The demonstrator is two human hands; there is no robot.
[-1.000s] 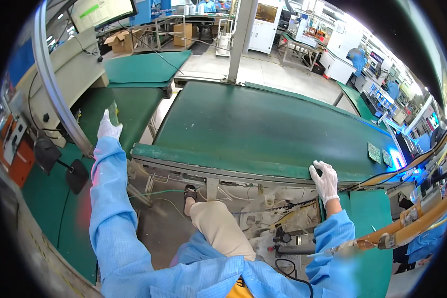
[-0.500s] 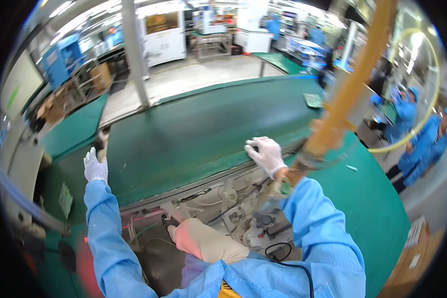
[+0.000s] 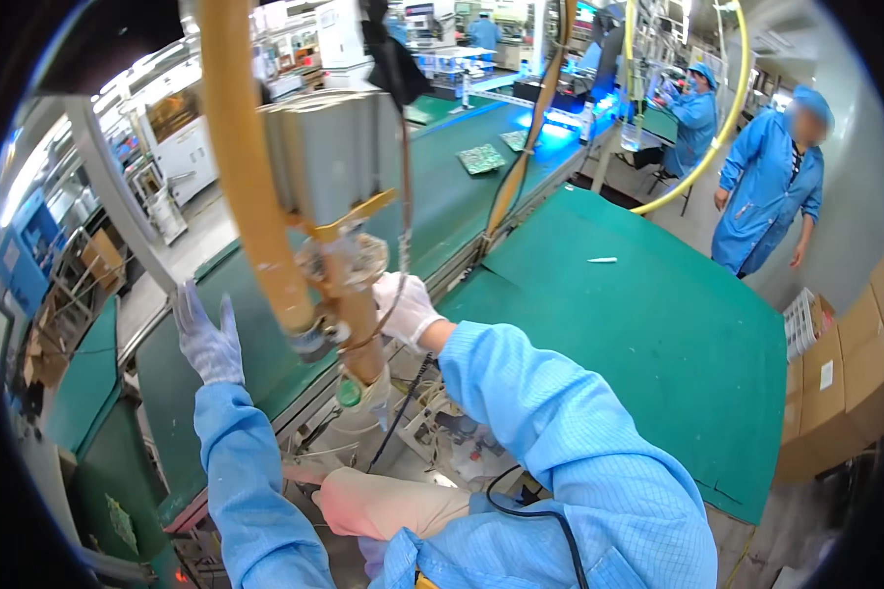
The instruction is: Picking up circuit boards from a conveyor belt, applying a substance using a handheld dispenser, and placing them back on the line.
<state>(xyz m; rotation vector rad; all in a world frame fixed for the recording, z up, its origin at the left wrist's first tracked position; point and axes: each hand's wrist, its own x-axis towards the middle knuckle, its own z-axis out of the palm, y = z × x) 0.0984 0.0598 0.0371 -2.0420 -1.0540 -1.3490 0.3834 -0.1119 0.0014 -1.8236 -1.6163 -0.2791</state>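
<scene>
Rightward the view has been swung; the left hand [image 3: 209,339] is spread wide over the green belt [image 3: 442,208]; what the right hand [image 3: 410,311] holds behind the brown pipe [image 3: 360,334] cannot be told; circuit boards [image 3: 480,159] lying far along the belt seem light, stiff, fragile, best held by edges

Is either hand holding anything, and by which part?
White-gloved left hand: open, nothing held. White-gloved right hand: cannot tell; a brown tubular post partly hides it.
</scene>
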